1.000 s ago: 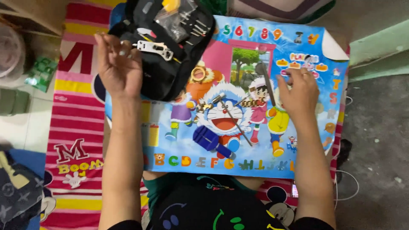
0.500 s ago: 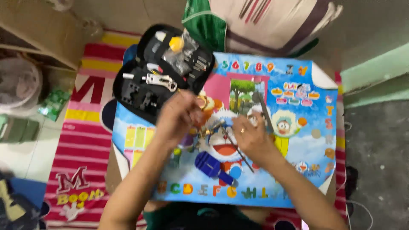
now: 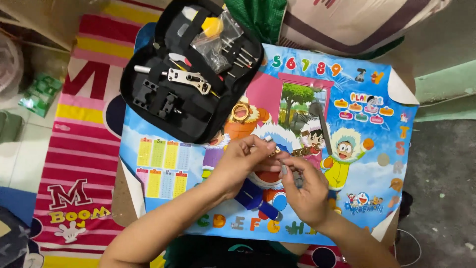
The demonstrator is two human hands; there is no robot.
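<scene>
I had both hands together over the middle of the cartoon poster (image 3: 377, 164) that covered the worktop. My left hand (image 3: 238, 166) was closed, its fingertips pinching one end of a small gold-coloured watch band (image 3: 277, 151); the piece was tiny and partly hidden, so I could not tell more about how it was held. My right hand (image 3: 307, 191) sat just beside it, fingers curled around a thin grey tool (image 3: 284, 169) whose tip pointed up toward the band, thumb and forefinger closed on it. The band continued to the right of my fingers as a short dark-and-gold linked strip (image 3: 308, 150) lying on the poster.

Under my left wrist lay a blue holder block (image 3: 255, 198), tilted on the poster and partly hidden by my forearm. A dark, long-handled tool (image 3: 321, 126) lay well above my right hand, running roughly upright across the picture of the window. A gold ring-shaped part (image 3: 241, 112) sat on the poster, just beside the lower right edge of the open black tool case (image 3: 148, 114).

That case rested across the upper left corner of the poster, holding a metal tool with a silver handle (image 3: 186, 78), a row of thin pins (image 3: 238, 57), and a clear bag with a yellow piece (image 3: 212, 27). A red striped mat (image 3: 74, 164) lay on the floor to the left.
</scene>
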